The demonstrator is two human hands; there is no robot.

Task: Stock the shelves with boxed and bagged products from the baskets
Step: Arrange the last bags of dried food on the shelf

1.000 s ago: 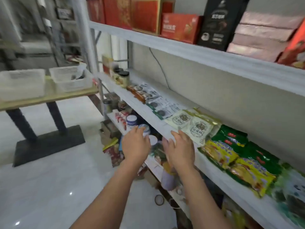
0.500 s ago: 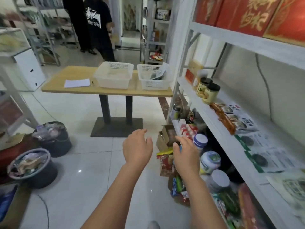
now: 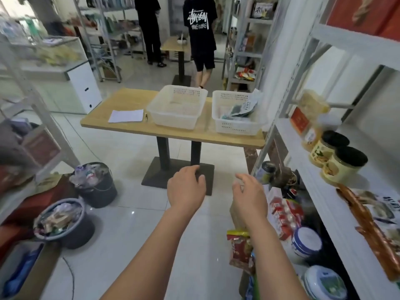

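My bare left hand (image 3: 186, 187) and right hand (image 3: 249, 195) hang above the tiled floor (image 3: 129, 161), each grip loosely spread, holding nothing. Ahead on the light wooden bench (image 3: 129, 100) stand a white plastic basket (image 3: 173, 120) and, beside the white metal shelves (image 3: 299, 156), a second white basket (image 3: 236, 126) holding bagged products (image 3: 243, 108).

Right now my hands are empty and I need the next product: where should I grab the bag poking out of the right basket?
Pinch the bag by its raised top edge, coming from above with the right hand. It leans on the white basket's right wall, that edge above the rim, so it should lift straight out.
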